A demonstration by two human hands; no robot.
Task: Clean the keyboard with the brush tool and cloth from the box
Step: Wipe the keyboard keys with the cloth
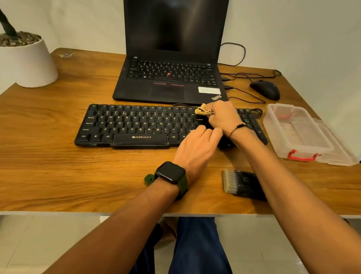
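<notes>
A black keyboard (132, 126) lies across the middle of the wooden desk. My right hand (220, 116) grips a small tan cloth (202, 111) and holds it against the keys at the keyboard's upper right. My left hand (196, 147) rests on the keyboard's lower right part, fingers bent over the keys, nothing visibly held. The brush tool (242, 183), black with pale bristles, lies on the desk near the front edge, partly under my right forearm. The clear plastic box (297, 134) with red latches stands open at the right.
An open black laptop (169, 77) sits behind the keyboard. A black mouse (265, 89) and cables lie at the back right. A white plant pot (27, 60) stands at the back left. A small green object (148, 179) lies by my left wrist.
</notes>
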